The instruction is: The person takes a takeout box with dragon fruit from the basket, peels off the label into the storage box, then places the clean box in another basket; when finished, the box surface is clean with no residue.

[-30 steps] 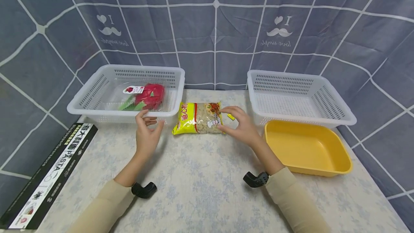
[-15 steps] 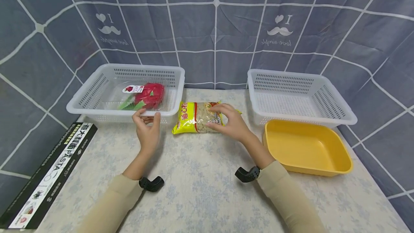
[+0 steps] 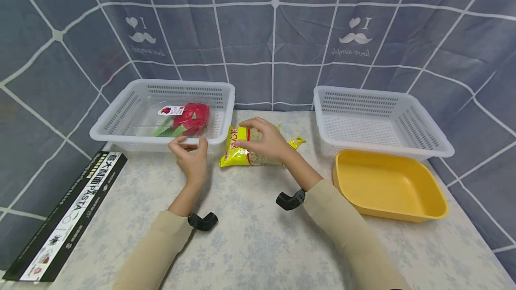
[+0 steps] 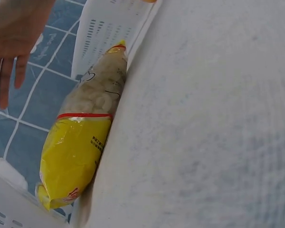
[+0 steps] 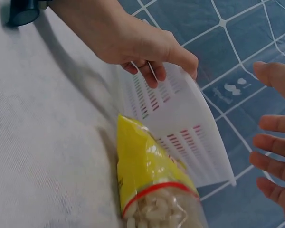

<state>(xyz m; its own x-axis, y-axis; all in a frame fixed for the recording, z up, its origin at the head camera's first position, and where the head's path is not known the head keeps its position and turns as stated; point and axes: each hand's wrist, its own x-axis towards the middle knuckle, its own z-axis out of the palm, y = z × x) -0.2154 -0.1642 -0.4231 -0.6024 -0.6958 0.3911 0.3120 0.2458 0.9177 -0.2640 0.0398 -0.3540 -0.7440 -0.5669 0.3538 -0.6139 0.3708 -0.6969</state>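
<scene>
A yellow and clear bag of macaroni (image 3: 234, 149) lies on the table between two white baskets. Above it my right hand (image 3: 264, 140) hovers with thumb and fingers spread; in the right wrist view these fingers show apart from the bag. My left hand (image 3: 192, 160) is at the front rim of the left basket (image 3: 121, 138), its fingers loosely bent. From the right wrist view, the left thumb is close to that rim; whether it touches cannot be told. Inside this basket lies a clear plastic box holding a red fruit (image 3: 193, 117) with green tips.
On the right stands another white basket (image 3: 383, 144), with a yellow tub (image 3: 391, 187) in front of it. A long black pasta box (image 3: 68, 218) lies along the left side of the table. A small yellow packet end (image 3: 297, 142) shows behind the right wrist. A grey checked cloth (image 3: 250, 35) hangs behind.
My right hand has moved left across the bag, from its right end toward its yellow left end. The left hand has shifted slightly right along the basket's front rim. The bag stays in place.
</scene>
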